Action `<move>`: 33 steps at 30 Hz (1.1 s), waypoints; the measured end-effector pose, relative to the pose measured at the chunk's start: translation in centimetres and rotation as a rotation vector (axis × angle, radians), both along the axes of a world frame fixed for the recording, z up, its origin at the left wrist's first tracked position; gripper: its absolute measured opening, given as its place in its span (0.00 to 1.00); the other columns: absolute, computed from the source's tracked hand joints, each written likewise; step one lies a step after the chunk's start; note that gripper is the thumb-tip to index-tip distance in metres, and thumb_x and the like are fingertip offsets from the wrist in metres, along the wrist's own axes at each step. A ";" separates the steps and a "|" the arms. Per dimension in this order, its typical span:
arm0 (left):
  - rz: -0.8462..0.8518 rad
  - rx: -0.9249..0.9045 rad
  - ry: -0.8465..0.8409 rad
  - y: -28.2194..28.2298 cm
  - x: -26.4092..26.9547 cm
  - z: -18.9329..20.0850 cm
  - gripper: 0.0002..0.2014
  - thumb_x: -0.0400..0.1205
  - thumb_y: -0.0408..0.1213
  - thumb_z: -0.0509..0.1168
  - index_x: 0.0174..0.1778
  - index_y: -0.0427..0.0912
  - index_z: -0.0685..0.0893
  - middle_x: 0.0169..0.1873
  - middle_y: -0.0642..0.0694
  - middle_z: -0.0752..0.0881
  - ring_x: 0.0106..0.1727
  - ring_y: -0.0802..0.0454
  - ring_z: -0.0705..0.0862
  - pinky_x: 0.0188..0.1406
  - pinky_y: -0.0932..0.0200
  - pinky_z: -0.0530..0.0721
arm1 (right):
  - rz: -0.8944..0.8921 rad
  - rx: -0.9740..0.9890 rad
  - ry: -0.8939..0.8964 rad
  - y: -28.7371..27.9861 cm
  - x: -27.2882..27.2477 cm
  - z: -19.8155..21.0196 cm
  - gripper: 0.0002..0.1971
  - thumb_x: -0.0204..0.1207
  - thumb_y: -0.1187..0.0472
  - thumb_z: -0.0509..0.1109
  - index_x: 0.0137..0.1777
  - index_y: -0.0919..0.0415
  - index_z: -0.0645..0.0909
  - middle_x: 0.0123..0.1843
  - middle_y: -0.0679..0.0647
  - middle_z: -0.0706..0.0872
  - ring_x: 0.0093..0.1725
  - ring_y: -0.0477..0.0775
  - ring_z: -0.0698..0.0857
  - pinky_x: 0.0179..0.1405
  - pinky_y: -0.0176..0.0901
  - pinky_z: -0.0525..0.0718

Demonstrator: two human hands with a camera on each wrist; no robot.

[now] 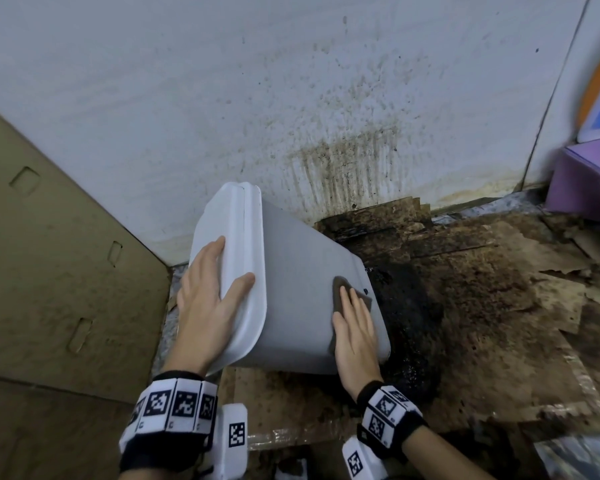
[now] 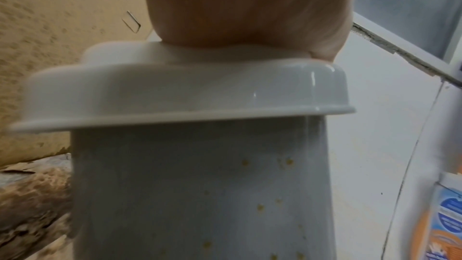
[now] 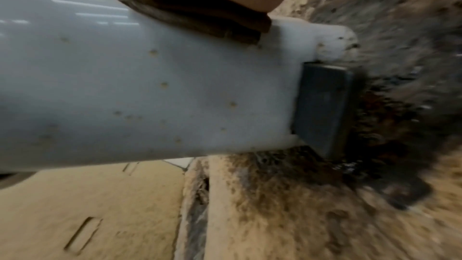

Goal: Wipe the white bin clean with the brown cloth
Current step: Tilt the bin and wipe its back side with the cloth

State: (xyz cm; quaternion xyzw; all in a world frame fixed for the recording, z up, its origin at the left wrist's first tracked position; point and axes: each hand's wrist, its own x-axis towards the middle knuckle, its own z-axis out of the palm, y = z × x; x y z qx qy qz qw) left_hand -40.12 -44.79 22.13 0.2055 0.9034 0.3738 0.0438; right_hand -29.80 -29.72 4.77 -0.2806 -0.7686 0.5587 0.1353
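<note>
The white bin (image 1: 291, 265) is tilted, its lid (image 1: 236, 237) up to the left and its base down on the floor at the right. My left hand (image 1: 208, 292) lies flat on the lid with straight fingers, the thumb across the lid's rim. My right hand (image 1: 354, 334) presses the brown cloth (image 1: 336, 282) flat against the bin's side near the base. The right wrist view shows the cloth (image 3: 200, 21) under my palm, small yellowish spots on the bin (image 3: 150, 86) and a dark pedal (image 3: 322, 106) at its foot. Similar spots show on the bin (image 2: 200, 185) in the left wrist view.
A cardboard panel (image 1: 49, 254) stands close on the left. A stained white wall (image 1: 326, 98) rises behind the bin. Dirty, torn cardboard (image 1: 482, 289) with a black wet patch (image 1: 406, 306) covers the floor to the right. A purple box (image 1: 582, 174) sits far right.
</note>
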 end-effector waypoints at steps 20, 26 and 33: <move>-0.011 -0.029 0.035 0.1 -0.7 -0.3 0.43 0.73 0.71 0.53 0.86 0.63 0.59 0.85 0.60 0.61 0.79 0.68 0.57 0.85 0.39 0.55 | 0.651 0.326 0.063 5.7 -15.3 9.6 0.31 0.91 0.47 0.38 0.88 0.57 0.33 0.90 0.54 0.33 0.89 0.52 0.31 0.89 0.56 0.39; -0.007 -0.014 0.010 -0.5 -0.9 -0.6 0.39 0.75 0.70 0.55 0.84 0.69 0.59 0.82 0.67 0.61 0.81 0.66 0.57 0.85 0.40 0.57 | 0.562 0.304 0.010 7.2 -15.0 7.0 0.30 0.93 0.50 0.41 0.88 0.57 0.35 0.91 0.52 0.37 0.90 0.50 0.37 0.89 0.50 0.38; -0.024 -0.006 0.028 -0.5 -1.0 -0.4 0.38 0.75 0.69 0.55 0.84 0.67 0.60 0.82 0.66 0.62 0.81 0.66 0.57 0.85 0.43 0.57 | 0.489 0.256 -0.300 11.8 -9.9 0.3 0.26 0.94 0.61 0.42 0.89 0.65 0.42 0.91 0.57 0.37 0.90 0.57 0.36 0.87 0.48 0.38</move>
